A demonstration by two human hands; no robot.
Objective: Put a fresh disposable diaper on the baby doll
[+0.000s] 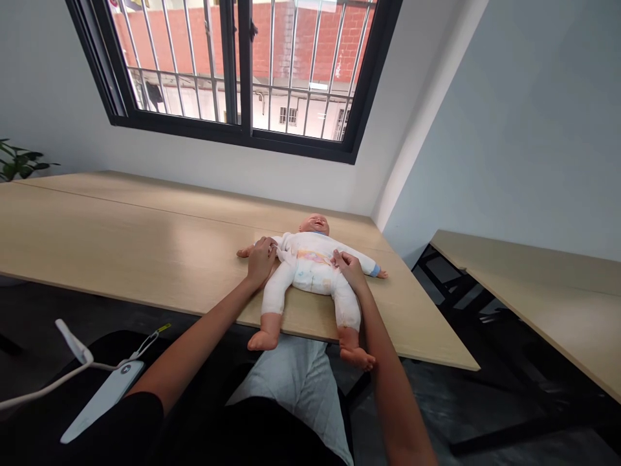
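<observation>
A baby doll (pixel 315 255) lies on its back on the table, head away from me and bare feet over the near edge. It wears white clothes with blue cuffs, and a white diaper (pixel 313 277) shows between its legs. At the doll's waist on the left, my left hand (pixel 262 260) is closed with its fingertips on the white clothing (pixel 286 249). My right hand (pixel 349 266) pinches the clothing at the opposite side of the waist. The fingers partly hide the fabric edges they hold.
The light wooden table (pixel 145 239) runs along the wall beneath a barred window (pixel 242 129). A second table (pixel 548 285) stands to the right. At the lower left lies a white device (pixel 104 401) with a cable. Plant leaves (pixel 22 162) show at the far left.
</observation>
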